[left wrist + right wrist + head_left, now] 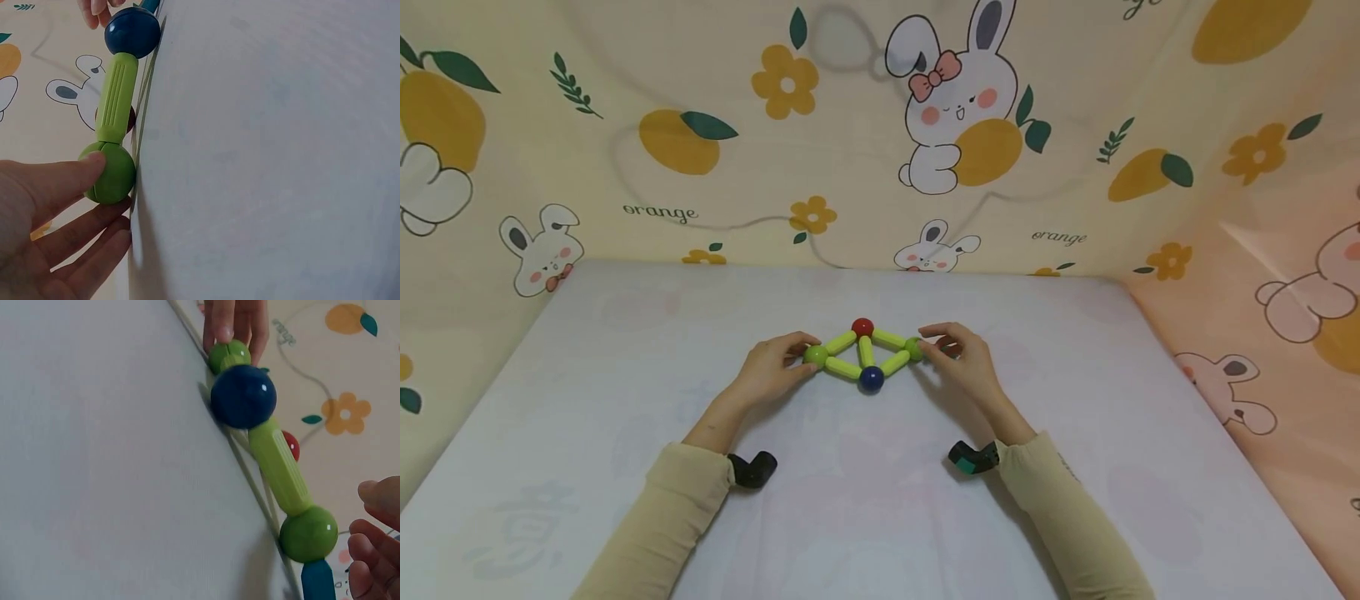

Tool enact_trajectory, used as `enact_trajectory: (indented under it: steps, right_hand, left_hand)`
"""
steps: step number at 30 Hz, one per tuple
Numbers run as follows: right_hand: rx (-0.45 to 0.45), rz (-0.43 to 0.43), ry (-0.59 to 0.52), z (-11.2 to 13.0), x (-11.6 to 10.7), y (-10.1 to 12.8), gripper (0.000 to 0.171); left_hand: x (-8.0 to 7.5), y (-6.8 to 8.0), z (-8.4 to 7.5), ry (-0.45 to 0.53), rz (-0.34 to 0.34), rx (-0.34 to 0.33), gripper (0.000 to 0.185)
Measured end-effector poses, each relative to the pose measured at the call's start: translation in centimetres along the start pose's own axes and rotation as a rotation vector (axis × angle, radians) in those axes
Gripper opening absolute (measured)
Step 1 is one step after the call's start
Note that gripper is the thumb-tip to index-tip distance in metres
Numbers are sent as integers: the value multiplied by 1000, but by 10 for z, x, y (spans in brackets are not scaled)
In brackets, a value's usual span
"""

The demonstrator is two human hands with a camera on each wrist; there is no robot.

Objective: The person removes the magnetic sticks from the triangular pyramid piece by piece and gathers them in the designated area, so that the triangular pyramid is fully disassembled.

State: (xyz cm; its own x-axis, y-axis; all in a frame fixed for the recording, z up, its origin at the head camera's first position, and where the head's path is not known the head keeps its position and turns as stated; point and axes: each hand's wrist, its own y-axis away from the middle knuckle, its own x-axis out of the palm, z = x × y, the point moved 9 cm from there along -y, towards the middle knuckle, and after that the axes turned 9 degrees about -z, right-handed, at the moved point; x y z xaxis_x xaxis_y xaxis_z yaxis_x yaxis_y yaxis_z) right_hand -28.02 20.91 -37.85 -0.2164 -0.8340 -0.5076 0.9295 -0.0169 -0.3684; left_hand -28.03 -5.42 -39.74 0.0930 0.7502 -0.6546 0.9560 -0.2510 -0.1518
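A flat diamond of lime-green rods (843, 367) lies on the table, with a red ball (862, 328) at the back and a blue ball (871, 379) at the front. One more rod crosses its middle. My left hand (771, 367) pinches the left green ball (111, 174) between thumb and fingers. Beside the right green ball (309, 534) is my right hand (964, 360). In the right wrist view its loosely bent fingers stand apart from that ball. A teal rod (319, 581) extends from the same ball; in the head view it cannot be made out.
White cloth covers the table (865, 500). A printed curtain (850, 167) with rabbits and oranges rises along the back and sides. A black wrist device (754, 470) sits at the left cuff, another device (973, 457) at the right cuff.
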Motion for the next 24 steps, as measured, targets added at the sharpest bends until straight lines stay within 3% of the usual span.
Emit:
enact_trajectory:
  steps: [10,16,19,24]
  right_hand:
    - [16,39,-34,13,18,3,24]
    - [-20,57,-59,24,29,5,25]
    - [-16,85,-62,39,32,7,25]
    - [-3,122,-72,38,42,9,24]
  left_hand:
    - [1,-1,1,-15,3,-4,33]
    - [1,-1,-1,-16,0,2,33]
    - [0,0,-2,-15,-3,4,33]
    - [0,0,0,-20,-2,5,34]
